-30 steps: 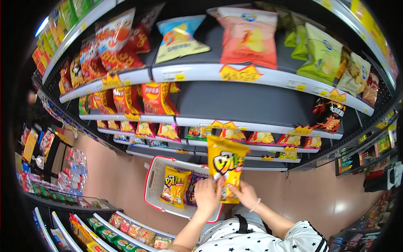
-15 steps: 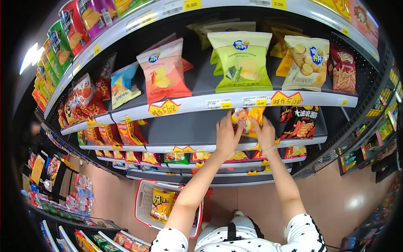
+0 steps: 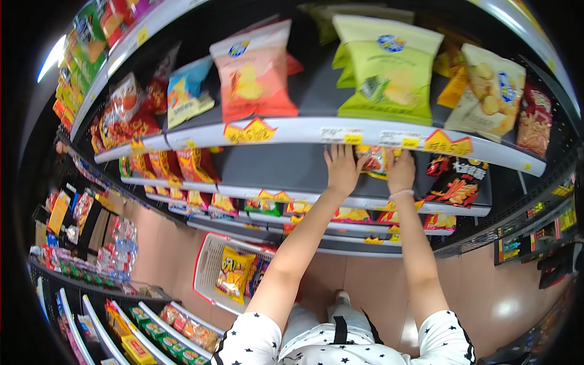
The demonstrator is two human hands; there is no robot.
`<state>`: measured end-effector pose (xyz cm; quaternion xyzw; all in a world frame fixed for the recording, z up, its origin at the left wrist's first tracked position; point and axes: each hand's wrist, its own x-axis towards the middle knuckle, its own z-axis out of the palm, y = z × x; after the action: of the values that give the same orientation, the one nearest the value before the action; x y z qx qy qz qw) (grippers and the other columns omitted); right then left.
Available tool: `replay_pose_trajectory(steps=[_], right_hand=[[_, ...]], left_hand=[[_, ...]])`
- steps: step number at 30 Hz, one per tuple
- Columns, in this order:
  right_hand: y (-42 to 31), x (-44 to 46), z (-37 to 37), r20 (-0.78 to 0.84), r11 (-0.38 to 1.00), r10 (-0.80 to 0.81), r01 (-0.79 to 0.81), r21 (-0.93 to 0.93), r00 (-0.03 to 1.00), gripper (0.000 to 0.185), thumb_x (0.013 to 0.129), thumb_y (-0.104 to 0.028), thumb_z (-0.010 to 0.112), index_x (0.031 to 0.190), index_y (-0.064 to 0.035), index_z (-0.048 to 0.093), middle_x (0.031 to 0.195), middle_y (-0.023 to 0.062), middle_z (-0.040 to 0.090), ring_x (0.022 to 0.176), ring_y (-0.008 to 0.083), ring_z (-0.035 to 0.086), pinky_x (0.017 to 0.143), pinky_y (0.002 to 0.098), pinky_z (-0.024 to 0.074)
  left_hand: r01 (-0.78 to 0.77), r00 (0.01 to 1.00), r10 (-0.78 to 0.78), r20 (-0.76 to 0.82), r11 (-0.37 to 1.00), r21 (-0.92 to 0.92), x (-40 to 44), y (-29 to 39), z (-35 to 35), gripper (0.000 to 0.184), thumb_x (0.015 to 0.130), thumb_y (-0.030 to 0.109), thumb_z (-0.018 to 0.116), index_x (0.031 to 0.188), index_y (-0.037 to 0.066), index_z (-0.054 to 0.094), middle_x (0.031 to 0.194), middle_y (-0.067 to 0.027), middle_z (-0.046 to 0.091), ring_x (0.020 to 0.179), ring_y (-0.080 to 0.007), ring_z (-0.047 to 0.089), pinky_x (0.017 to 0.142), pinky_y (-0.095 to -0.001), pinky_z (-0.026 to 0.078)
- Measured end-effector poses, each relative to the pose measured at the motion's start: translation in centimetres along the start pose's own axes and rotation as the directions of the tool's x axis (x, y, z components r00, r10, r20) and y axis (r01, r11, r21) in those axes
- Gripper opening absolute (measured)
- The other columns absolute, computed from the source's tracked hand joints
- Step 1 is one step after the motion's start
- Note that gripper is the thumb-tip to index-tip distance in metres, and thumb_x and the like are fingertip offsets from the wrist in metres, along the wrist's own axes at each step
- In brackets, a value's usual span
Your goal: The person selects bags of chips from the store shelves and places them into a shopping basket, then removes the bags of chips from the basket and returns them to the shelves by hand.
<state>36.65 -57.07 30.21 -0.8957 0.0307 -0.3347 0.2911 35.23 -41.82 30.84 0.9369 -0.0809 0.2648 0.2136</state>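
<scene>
A small yellow and red snack bag (image 3: 374, 162) sits on the second shelf, partly hidden under the shelf edge above. My left hand (image 3: 344, 170) is at its left side, fingers stretched and apart, the thumb at the bag's edge. On the other side, my right hand (image 3: 401, 173) has its fingers bent around the bag's right edge; their tips are partly hidden. To the right of that hand stands a black chip bag (image 3: 457, 182). Red chip bags (image 3: 196, 165) line the left end of the same shelf.
The upper shelf holds a green chip bag (image 3: 389, 73), a pink chip bag (image 3: 254, 76) and a cream chip bag (image 3: 486, 91), above an edge with price tags. On the floor stands a white and red shopping basket (image 3: 204, 267) with a yellow snack bag (image 3: 233, 274) inside.
The view has shifted closer to the shelves. The snack bag is now deeper under the upper shelf edge, with both hands still beside it. My left hand's fingers have spread out.
</scene>
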Motion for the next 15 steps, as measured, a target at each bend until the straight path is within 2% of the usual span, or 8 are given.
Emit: replay_pose_trajectory(steps=[2, 4, 6, 8, 9, 11, 13, 15], right_hand=[[-0.1, 0.5, -0.6, -0.073, 0.977, -0.135, 0.145, 0.159, 0.988, 0.041, 0.081, -0.027, 0.06, 0.104, 0.004, 0.049, 0.099, 0.0254, 0.053, 0.092, 0.0426, 0.047, 0.082, 0.0477, 0.036], [-0.8, -0.9, -1.9, -0.188, 0.977, -0.213, 0.211, -0.032, 0.959, 0.055, 0.081, -0.027, 0.061, 0.118, 0.0084, 0.041, 0.115, 0.0276, 0.046, 0.108, 0.0406, 0.042, 0.094, 0.0458, 0.0308], [-2.2, -3.7, -3.4, -0.237, 0.967, -0.251, 0.254, -0.017, 0.939, 0.05, 0.086, -0.024, 0.055, 0.122, 0.0072, 0.039, 0.122, 0.0247, 0.044, 0.115, 0.0376, 0.038, 0.097, 0.0451, 0.0285], [-5.1, -8.8, -5.8, -0.097, 0.981, -0.161, 0.17, 0.096, 0.982, 0.043, 0.088, -0.019, 0.053, 0.122, 0.0031, 0.041, 0.124, 0.0202, 0.044, 0.117, 0.0344, 0.037, 0.099, 0.0437, 0.026], [-5.2, -11.9, -5.6, -0.047, 0.972, -0.204, 0.208, 0.11, 0.978, 0.04, 0.088, -0.018, 0.054, 0.12, 0.0027, 0.043, 0.122, 0.0181, 0.046, 0.115, 0.034, 0.04, 0.099, 0.0438, 0.0255], [-6.4, -19.2, -4.8, 0.203, 0.965, -0.065, 0.009, 0.264, 0.977, 0.031, 0.088, -0.017, 0.053, 0.113, 0.001, 0.048, 0.117, 0.0164, 0.051, 0.111, 0.0302, 0.046, 0.097, 0.0392, 0.0309], [-9.4, -25.9, -3.3, 0.536, 0.886, 0.025, -0.266, 0.379, 0.844, 0.026, 0.088, -0.017, 0.052, 0.109, -0.0008, 0.052, 0.109, 0.0146, 0.056, 0.105, 0.0251, 0.052, 0.091, 0.0335, 0.039], [-13.7, -31.7, -1.2, 0.754, 0.866, -0.031, -0.359, 0.348, 0.656, 0.027, 0.088, -0.02, 0.053, 0.109, -0.0027, 0.053, 0.101, 0.01, 0.06, 0.092, 0.0187, 0.057, 0.081, 0.0308, 0.0444]], left_hand=[[-0.068, 0.99, 0.06, -0.13, 0.996, -0.057, -2.6, -0.9, -1.8, 0.056, 0.087, 0.034, 0.049, 0.127, -0.003, 0.034, 0.13, -0.0209, 0.036, 0.125, -0.0373, 0.026, 0.103, -0.0503, 0.018], [-0.077, 0.983, 0.047, -0.175, 0.983, -0.167, -7.5, -2.2, -5.1, 0.051, 0.084, 0.026, 0.055, 0.125, -0.001, 0.038, 0.128, -0.0198, 0.039, 0.125, -0.0363, 0.028, 0.101, -0.0491, 0.022], [0.026, 0.987, -0.062, -0.149, 0.973, -0.231, -14.6, -4.7, -8.3, 0.047, 0.081, 0.018, 0.059, 0.121, 0.0, 0.042, 0.126, -0.0195, 0.041, 0.123, -0.0368, 0.031, 0.1, -0.0483, 0.024], [0.217, 0.967, -0.239, -0.085, 0.954, -0.206, -22.8, -7.9, -11.0, 0.044, 0.078, 0.014, 0.061, 0.117, 0.0, 0.045, 0.123, -0.0191, 0.043, 0.121, -0.0376, 0.034, 0.099, -0.0478, 0.026], [0.323, 0.942, -0.333, -0.042, 0.933, -0.161, -26.9, -10.0, -12.1, 0.042, 0.078, 0.012, 0.061, 0.115, 0.0, 0.046, 0.122, -0.0189, 0.044, 0.12, -0.0381, 0.035, 0.098, -0.0476, 0.027], [0.485, 0.874, -0.484, 0.045, 0.874, -0.018, -35.7, -15.5, -13.3, 0.042, 0.077, 0.013, 0.062, 0.114, 0.0, 0.046, 0.121, -0.0193, 0.044, 0.119, -0.0386, 0.036, 0.098, -0.0477, 0.028], [0.584, 0.802, -0.596, 0.041, 0.797, 0.152, -42.3, -21.1, -14.4, 0.048, 0.078, 0.018, 0.061, 0.118, -0.001, 0.042, 0.121, -0.021, 0.044, 0.118, -0.0392, 0.036, 0.099, -0.0475, 0.028], [0.625, 0.758, -0.652, 0.027, 0.737, 0.257, -45.7, -26.2, -15.6, 0.052, 0.079, 0.022, 0.061, 0.12, -0.002, 0.039, 0.12, -0.022, 0.044, 0.118, -0.0391, 0.036, 0.099, -0.0472, 0.029]])
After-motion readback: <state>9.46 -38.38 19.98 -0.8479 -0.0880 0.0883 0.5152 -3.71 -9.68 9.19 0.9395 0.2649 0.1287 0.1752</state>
